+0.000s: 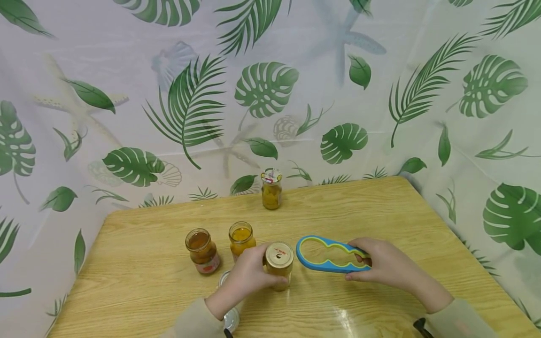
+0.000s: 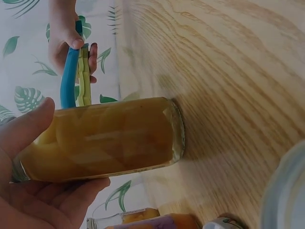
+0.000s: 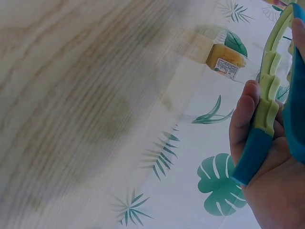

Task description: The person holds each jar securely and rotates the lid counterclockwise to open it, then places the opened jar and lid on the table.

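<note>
My left hand (image 1: 248, 271) grips a glass jar (image 1: 279, 263) with a gold lid near the table's middle. In the left wrist view, pale yellow fruit pieces in liquid show through the jar (image 2: 109, 138), between thumb and fingers. My right hand (image 1: 382, 263) holds a blue jar opener (image 1: 325, 269) with a yellow-green scalloped inner edge, just right of the jar and apart from it. The right wrist view shows the opener's handle (image 3: 255, 152) against the palm, fingers around it. Two lidless jars, one dark amber (image 1: 204, 252) and one with orange contents (image 1: 242, 237), stand left of my left hand.
At the table's back edge stands a closed jar (image 1: 272, 190) with a patterned lid. A round lid (image 1: 231, 320) lies near my left wrist, with another partly hidden above it. Leaf-print cloth (image 1: 270, 94) hangs behind the wooden table (image 1: 139, 281).
</note>
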Tool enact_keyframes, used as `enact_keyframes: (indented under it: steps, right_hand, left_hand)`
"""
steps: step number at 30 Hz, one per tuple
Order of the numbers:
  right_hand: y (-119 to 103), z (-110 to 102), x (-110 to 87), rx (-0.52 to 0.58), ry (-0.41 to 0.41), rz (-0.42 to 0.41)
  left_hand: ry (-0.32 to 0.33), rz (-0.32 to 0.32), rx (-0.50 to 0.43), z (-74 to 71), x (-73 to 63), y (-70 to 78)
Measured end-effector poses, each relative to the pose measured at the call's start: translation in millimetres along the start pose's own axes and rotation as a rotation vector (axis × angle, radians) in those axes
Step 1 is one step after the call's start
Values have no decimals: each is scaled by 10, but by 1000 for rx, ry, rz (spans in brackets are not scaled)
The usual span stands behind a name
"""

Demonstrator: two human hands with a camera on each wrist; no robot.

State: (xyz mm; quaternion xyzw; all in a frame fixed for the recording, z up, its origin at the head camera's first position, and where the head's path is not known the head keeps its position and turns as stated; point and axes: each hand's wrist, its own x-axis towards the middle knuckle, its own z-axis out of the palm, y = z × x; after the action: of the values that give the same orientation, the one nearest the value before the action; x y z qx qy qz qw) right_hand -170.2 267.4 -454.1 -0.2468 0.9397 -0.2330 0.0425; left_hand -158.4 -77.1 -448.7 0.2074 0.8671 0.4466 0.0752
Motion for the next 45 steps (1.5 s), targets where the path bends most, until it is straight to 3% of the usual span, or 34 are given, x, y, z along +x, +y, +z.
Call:
enact_keyframes:
  steps: [24, 34, 45]
  right_hand:
    - [11, 5, -8, 6, 6, 17]
    - [16, 0, -17, -2, 9, 14]
    - [33, -11, -51, 0, 19, 7]
  left_hand:
    - [-38, -40, -37, -14, 63, -65]
    - [-19, -77, -37, 20, 112, -81]
    - [48, -100, -50, 94, 202, -71]
